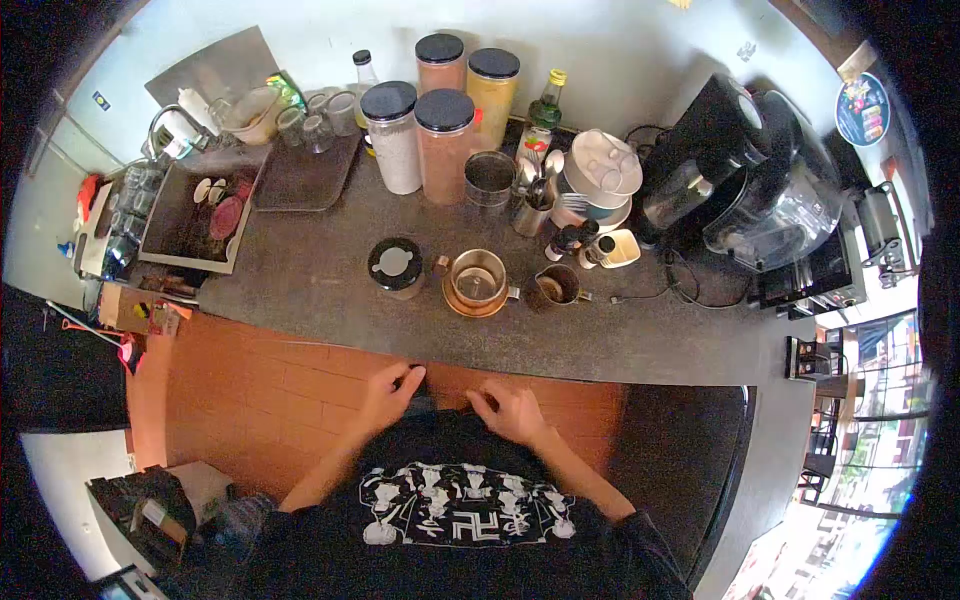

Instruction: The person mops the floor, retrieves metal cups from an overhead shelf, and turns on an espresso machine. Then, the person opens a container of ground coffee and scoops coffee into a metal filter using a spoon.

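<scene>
My left hand (395, 392) is held in front of my body, just short of the counter's front edge, with its fingers curled in. Dark material shows by its fingertips, but I cannot tell whether they grip it. My right hand (508, 410) is beside it, thumb and fingers drawn together; what they hold, if anything, is hidden. Nearest on the counter (330, 310) are a lidded jar (397, 268), a metal cup (479, 279) on a copper-coloured saucer (470, 310), and a small metal jug (553, 287). Neither hand touches these.
A sink (190, 255) is at left, beside a dark tray (305, 190). Tall black-lidded canisters (447, 150), a green bottle (541, 118), a metal holder of cutlery (531, 215) and stacked bowls (603, 165) line the back. Black appliances (770, 190) and a loose cable (690, 285) are at right.
</scene>
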{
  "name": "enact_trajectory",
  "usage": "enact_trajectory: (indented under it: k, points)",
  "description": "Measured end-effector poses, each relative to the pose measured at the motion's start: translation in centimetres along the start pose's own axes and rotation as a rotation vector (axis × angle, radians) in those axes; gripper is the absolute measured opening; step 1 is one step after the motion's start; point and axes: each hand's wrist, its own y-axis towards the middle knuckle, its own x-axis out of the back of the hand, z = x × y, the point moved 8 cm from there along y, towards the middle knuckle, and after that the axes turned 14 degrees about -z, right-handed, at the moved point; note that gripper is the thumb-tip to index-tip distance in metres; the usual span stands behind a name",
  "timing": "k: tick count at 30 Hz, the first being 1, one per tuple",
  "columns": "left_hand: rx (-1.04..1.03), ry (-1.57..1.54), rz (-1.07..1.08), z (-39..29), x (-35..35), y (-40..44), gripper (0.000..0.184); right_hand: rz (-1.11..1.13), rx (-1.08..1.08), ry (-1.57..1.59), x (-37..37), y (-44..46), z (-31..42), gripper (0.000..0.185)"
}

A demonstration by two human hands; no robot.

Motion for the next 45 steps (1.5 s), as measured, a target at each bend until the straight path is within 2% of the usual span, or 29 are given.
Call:
enact_trajectory:
  k: [3,6,9,10,13,16,19,22,25,30,33,36,39,42,45]
  points:
    - [0.039,0.223,0.126,1.7,0.1,2.6,0.024,-0.057,-0.156,0.046,0.2,1.8,-0.5,0.022]
    - [-0.009,-0.065,0.173,1.4,-1.1,4.8,0.029,-0.337,-0.257,-0.041,2.1,3.3,-1.7,0.023]
    - [-0.219,-0.146,0.217,0.2,-2.7,6.7,0.044,-0.558,-0.294,-0.072,3.7,4.7,-2.3,0.031]
    - [-0.12,-0.08,0.334,0.7,-3.7,7.1,0.062,-0.55,-0.317,-0.063,3.6,5.2,-2.4,0.035]
    - [-0.24,-0.127,0.232,0.6,-5.4,8.7,0.07,-0.528,-0.377,-0.048,3.7,6.0,-2.9,0.045]
    - [-0.303,-0.032,0.146,0.3,-6.6,10.2,0.077,-0.534,-0.357,-0.054,2.6,6.4,-5.3,0.051]
    - [-0.404,-0.096,0.11,-0.7,-7.6,11.1,0.076,-0.509,-0.251,-0.086,2.2,7.7,-5.9,0.049]
    - [-0.211,-0.181,0.249,0.6,-8.8,11.4,0.074,-0.454,-0.218,-0.1,2.5,8.7,-6.0,0.041]
    - [-0.154,-0.212,0.224,1.2,-8.4,10.6,0.073,-0.409,-0.26,-0.047,2.7,8.6,-6.0,0.035]
    - [-0.14,-0.152,0.222,2.9,-7.1,8.4,0.074,-0.318,-0.317,0.026,3.2,7.3,-4.9,0.034]
    - [-0.16,-0.167,0.202,3.6,-6.7,7.6,0.077,-0.273,-0.274,0.005,3.7,6.9,-4.1,0.038]
    - [-0.202,-0.109,0.195,1.3,-6.0,7.4,0.08,-0.372,-0.078,-0.076,6.7,9.4,0.5,0.053]
    - [-0.195,-0.069,0.169,0.4,-5.7,7.3,0.08,-0.213,0.114,-0.08,6.7,12.8,5.8,0.073]
    - [-0.166,-0.059,0.176,0.6,-5.8,7.6,0.08,-0.016,0.199,-0.165,4.3,14.1,5.6,0.083]
    - [-0.198,-0.02,0.158,1.4,-5.9,8.0,0.079,0.038,0.193,-0.123,3.7,14.8,4.8,0.083]
